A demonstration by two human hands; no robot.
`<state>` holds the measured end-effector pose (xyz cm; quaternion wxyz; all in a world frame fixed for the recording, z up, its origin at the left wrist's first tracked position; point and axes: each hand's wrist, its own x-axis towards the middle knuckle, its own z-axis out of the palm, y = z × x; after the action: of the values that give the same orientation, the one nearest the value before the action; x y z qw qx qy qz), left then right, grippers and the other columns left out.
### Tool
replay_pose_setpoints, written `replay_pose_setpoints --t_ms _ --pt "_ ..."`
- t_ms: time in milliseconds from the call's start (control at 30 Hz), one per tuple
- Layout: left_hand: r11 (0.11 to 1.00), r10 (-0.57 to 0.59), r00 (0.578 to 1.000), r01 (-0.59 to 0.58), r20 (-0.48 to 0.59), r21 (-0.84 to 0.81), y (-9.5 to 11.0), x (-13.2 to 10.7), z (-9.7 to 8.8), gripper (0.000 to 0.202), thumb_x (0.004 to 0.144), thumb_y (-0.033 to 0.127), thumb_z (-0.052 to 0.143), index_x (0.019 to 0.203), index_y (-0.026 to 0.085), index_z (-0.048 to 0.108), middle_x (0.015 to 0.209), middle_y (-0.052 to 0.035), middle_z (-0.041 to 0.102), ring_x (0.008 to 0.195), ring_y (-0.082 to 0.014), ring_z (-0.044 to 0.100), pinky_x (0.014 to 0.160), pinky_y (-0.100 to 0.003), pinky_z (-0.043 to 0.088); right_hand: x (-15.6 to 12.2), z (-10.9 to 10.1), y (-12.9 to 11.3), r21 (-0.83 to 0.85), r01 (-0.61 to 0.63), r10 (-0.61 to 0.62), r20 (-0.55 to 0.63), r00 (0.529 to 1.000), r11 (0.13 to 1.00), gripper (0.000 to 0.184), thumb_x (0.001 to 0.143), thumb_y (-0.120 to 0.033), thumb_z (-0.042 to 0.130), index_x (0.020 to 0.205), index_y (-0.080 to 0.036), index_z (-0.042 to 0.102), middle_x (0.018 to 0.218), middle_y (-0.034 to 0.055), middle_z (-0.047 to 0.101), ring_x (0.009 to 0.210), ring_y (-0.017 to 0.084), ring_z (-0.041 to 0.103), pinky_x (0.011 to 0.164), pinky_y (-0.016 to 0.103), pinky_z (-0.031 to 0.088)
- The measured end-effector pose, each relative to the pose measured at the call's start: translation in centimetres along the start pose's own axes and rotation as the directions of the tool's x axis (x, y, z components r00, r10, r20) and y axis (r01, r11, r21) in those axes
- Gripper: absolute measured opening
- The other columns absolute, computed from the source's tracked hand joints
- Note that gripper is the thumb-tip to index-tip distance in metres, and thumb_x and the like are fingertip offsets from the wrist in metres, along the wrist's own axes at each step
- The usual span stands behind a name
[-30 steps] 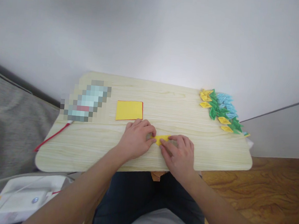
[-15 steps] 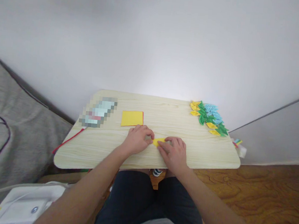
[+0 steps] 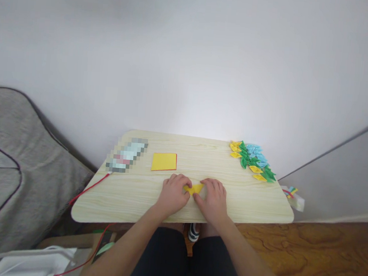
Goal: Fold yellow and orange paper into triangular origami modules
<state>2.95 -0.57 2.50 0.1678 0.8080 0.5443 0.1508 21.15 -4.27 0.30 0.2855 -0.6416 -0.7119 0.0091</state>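
Observation:
A small folded yellow paper piece (image 3: 195, 188) lies on the light wooden table (image 3: 249, 199) near its front edge. My left hand (image 3: 174, 194) pinches its left end with curled fingers. From the other side, my right hand (image 3: 212, 198) presses on the paper's right end, fingers bent. Both hands rest on the tabletop, close together.
A stack of yellow square paper sheets (image 3: 164, 161) lies just behind my hands. Several folded yellow, green and light blue paper pieces (image 3: 253, 160) are heaped at the back right corner. A blurred-out item (image 3: 127, 155) with a red cord (image 3: 90, 187) sits at the left.
The camera has tilted up and back, so the table appears lower and smaller. My hands have drawn closer together on the yellow piece, which now shows a folded, pointed shape.

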Motion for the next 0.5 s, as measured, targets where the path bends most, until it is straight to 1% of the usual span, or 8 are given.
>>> replay_pose_setpoints --t_ms 100,200,333,500 --pt "0.999 -0.016 1.000 0.016 0.005 -0.037 0.0 0.3 0.2 0.036 0.100 0.035 0.065 0.132 0.018 0.063 0.134 -0.0119 0.065 0.114 -0.0256 0.067 0.096 -0.048 0.059 0.1 0.0 0.6 0.010 -0.013 0.013 -0.007 1.000 1.000 0.056 0.081 -0.036 0.081 0.131 -0.021 0.062 0.127 0.0139 0.069 0.120 0.035 0.059 0.104 0.049 0.043" --pt "0.996 -0.042 0.999 0.043 0.015 -0.081 -0.1 0.5 0.4 0.036 0.100 0.035 0.065 0.132 0.018 0.063 0.133 -0.0118 0.065 0.113 -0.0253 0.068 0.095 -0.047 0.059 -0.1 -0.1 0.9 0.020 -0.017 0.017 -0.017 1.000 1.000 0.063 0.082 -0.041 0.081 0.138 -0.021 0.058 0.130 0.0154 0.068 0.123 0.037 0.057 0.107 0.052 0.040" --pt "0.986 -0.041 0.999 0.046 0.031 -0.160 -0.3 0.7 0.7 0.036 0.100 0.035 0.065 0.131 0.017 0.063 0.133 -0.0117 0.066 0.112 -0.0249 0.068 0.094 -0.047 0.060 -0.1 0.0 1.2 0.029 -0.016 0.017 -0.034 0.999 0.999 0.061 0.083 -0.044 0.080 0.135 -0.019 0.059 0.131 0.0169 0.067 0.126 0.039 0.055 0.109 0.055 0.038" --pt "0.969 0.002 0.998 0.014 0.063 -0.245 -0.3 1.0 1.3 0.035 0.101 0.035 0.064 0.130 0.017 0.064 0.130 -0.0114 0.066 0.109 -0.0239 0.069 0.092 -0.045 0.060 -0.1 0.6 1.9 0.045 0.008 -0.007 -0.034 0.999 0.999 0.050 0.081 -0.042 0.082 0.124 -0.023 0.067 0.130 0.0138 0.068 0.126 0.038 0.054 0.110 0.054 0.039"
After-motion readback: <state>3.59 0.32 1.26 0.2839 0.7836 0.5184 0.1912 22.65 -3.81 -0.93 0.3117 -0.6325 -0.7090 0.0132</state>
